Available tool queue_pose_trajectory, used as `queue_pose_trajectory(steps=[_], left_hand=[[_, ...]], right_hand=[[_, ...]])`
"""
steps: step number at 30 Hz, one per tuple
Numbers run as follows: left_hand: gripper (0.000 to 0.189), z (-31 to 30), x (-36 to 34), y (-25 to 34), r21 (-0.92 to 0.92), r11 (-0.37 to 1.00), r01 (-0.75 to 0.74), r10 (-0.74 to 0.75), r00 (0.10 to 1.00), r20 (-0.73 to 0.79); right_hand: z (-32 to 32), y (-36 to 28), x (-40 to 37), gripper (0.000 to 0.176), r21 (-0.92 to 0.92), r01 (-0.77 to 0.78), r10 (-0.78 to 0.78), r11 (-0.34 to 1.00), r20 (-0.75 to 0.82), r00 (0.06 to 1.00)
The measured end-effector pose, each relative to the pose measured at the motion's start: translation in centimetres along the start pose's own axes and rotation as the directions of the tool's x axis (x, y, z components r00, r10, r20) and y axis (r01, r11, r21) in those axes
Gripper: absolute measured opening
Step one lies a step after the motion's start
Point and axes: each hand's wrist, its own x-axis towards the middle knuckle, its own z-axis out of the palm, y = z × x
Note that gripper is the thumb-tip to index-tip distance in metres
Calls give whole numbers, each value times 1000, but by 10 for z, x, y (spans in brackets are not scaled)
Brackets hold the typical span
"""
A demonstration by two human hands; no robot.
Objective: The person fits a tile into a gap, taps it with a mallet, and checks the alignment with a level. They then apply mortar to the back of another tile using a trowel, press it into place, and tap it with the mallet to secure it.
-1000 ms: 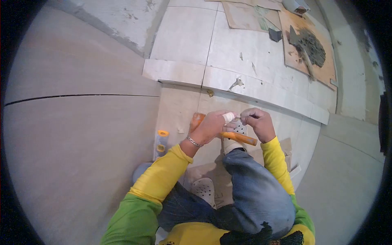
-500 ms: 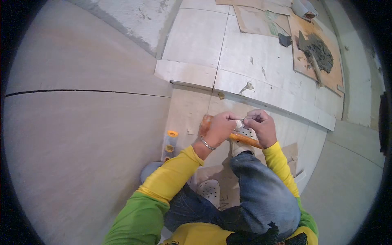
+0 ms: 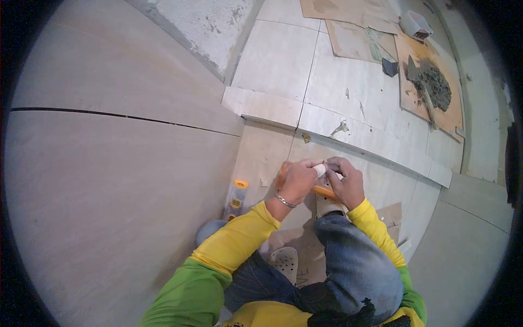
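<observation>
My left hand (image 3: pixel 299 182) and my right hand (image 3: pixel 347 182) meet over my shoe, fingertips pinched close together. A white wrap (image 3: pixel 320 170) shows at a finger of the left hand. Between the fingertips is something small and thin; I cannot tell what it is. Below the hands runs an orange-brown wooden handle (image 3: pixel 325 192), crossing in front of the light, holed clog (image 3: pixel 330 206). A reddish-orange block (image 3: pixel 283 174) shows beside the left hand, partly covered by it. An orange-ended spirit level (image 3: pixel 236 199) stands left of that hand.
Ahead rises a tiled step (image 3: pixel 348 128) with bits of debris. On its upper surface lie cardboard sheets (image 3: pixel 357 41), a small dark piece (image 3: pixel 390 67), and a board (image 3: pixel 414 103) bearing grey mortar (image 3: pixel 436 87) and a trowel (image 3: pixel 429 101). A white container (image 3: pixel 415 25) stands behind.
The view has shifted, so the scene sits slightly lower and to the right. My hands stay together, the right fingers now curled closer to the left; less of the wooden handle shows.
</observation>
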Motion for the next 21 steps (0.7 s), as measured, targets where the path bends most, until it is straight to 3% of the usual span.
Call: queue_pose_trajectory(steps=[1, 3, 6, 8, 9, 11, 12, 14, 18, 19, 20, 21], left_hand=[[28, -3, 4, -4, 10, 1000, -19, 19, 1000, 4], [28, -3, 5, -3, 22, 999, -38, 38, 999, 8], [26, -1, 5, 2, 123, 992, -28, 31, 999, -21], [22, 1, 4, 6, 383, 922, -55, 71, 997, -27], [22, 2, 3, 7, 384, 922, -54, 70, 997, -27], [20, 4, 3, 6, 764, 614, -198, 314, 949, -6], [20, 5, 3, 4, 764, 614, -198, 313, 950, -5], [21, 7, 3, 0, 822, 386, -418, 543, 824, 164], [21, 5, 7, 1, 782, 445, -436, 539, 828, 155], [22, 1, 9, 4, 583, 757, -296, 319, 945, 66], [22, -1, 10, 7, 317, 946, -72, 58, 997, 53], [22, -3, 9, 10, 316, 946, -71, 57, 997, 53]], right_hand=[[2, 5, -1, 19, 1, 0, 0, 1000, 0, 1000], [4, 17, -3, 24, 269, -121, 129, 955, -12, 992], [-5, 24, -3, 24, 364, -242, 243, 899, 42, 969], [-13, 22, 0, 24, 256, -247, 227, 935, 108, 968], [-17, 22, 2, 24, 144, -243, 217, 959, 176, 960], [-18, 26, 4, 23, 206, -301, 259, 931, 206, 944], [-18, 27, 5, 23, 264, -356, 296, 897, 239, 925], [-19, 25, 6, 23, 274, -369, 311, 888, 232, 922], [-21, 20, 6, 14, 237, -389, 348, 890, 196, 917], [-19, 22, 4, 14, 237, -389, 348, 890, 196, 917], [-16, 26, 2, 11, 224, -297, 273, 928, 134, 953], [-13, 29, 0, 8, 205, -203, 192, 957, 72, 979]])
